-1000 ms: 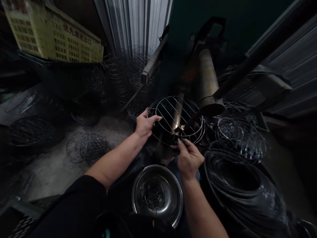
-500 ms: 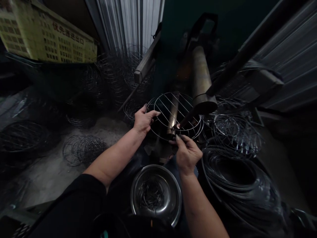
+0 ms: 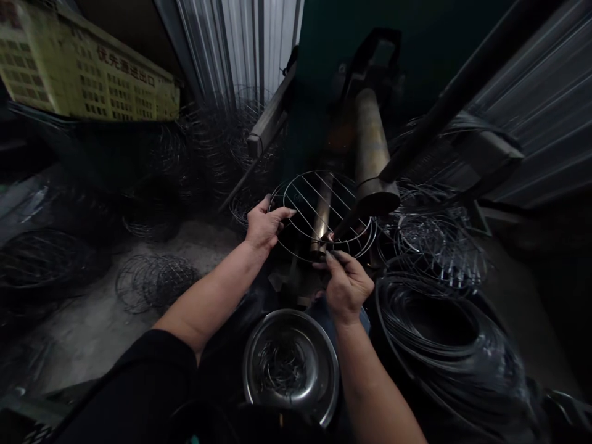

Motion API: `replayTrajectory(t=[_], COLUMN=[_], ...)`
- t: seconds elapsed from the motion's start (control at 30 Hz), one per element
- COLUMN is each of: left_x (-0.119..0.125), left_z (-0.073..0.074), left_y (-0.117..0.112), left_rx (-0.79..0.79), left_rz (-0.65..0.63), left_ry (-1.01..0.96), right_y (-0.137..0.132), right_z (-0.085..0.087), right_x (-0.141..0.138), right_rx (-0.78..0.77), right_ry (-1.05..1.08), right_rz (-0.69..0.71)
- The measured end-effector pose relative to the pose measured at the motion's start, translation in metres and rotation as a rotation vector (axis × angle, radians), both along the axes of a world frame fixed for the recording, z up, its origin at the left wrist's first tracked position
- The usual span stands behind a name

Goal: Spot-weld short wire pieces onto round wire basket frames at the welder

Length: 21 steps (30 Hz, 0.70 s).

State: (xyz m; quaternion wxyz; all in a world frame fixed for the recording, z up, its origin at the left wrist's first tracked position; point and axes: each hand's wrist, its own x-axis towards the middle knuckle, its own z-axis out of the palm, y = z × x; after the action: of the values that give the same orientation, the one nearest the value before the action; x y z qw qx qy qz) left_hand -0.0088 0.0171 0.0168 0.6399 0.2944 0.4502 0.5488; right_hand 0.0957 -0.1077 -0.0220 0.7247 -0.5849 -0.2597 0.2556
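Observation:
A round wire grill rack [image 3: 305, 197] with parallel cross wires lies flat in front of me, under a dark welder arm whose tip [image 3: 333, 235] touches its near side. My left hand [image 3: 263, 225] grips the rack's left rim, thumb on top. At the rack's near edge, my right hand [image 3: 345, 283] pinches the rim or a thin wire; which one is too dark to tell. A brass-coloured cylinder [image 3: 370, 148] of the machine stands just behind the rack.
A steel bowl [image 3: 292, 364] with small wire pieces sits below my hands. Coils of black wire rings [image 3: 444, 345] are stacked at the right, finished racks [image 3: 439, 246] beyond them. Wire baskets [image 3: 152, 280] lie on the concrete floor at left.
The view has drifted slightly; both hands keep their hold on the rack, which has shifted a little to the left under the welder tip.

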Motion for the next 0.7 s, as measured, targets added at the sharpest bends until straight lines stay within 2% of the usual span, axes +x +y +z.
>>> replayTrajectory(t=[0.4, 0.7], left_x=[0.002, 0.004], left_z=[-0.006, -0.014], left_y=[0.007, 0.000], left_rx=[-0.026, -0.034], left_rz=[0.037, 0.002], left_ry=[0.029, 0.014], right_y=[0.007, 0.008], right_z=[0.001, -0.002], right_x=[0.005, 0.015], right_rx=[-0.001, -0.046], right_ry=[0.035, -0.060], right_rz=[0.014, 0.044])
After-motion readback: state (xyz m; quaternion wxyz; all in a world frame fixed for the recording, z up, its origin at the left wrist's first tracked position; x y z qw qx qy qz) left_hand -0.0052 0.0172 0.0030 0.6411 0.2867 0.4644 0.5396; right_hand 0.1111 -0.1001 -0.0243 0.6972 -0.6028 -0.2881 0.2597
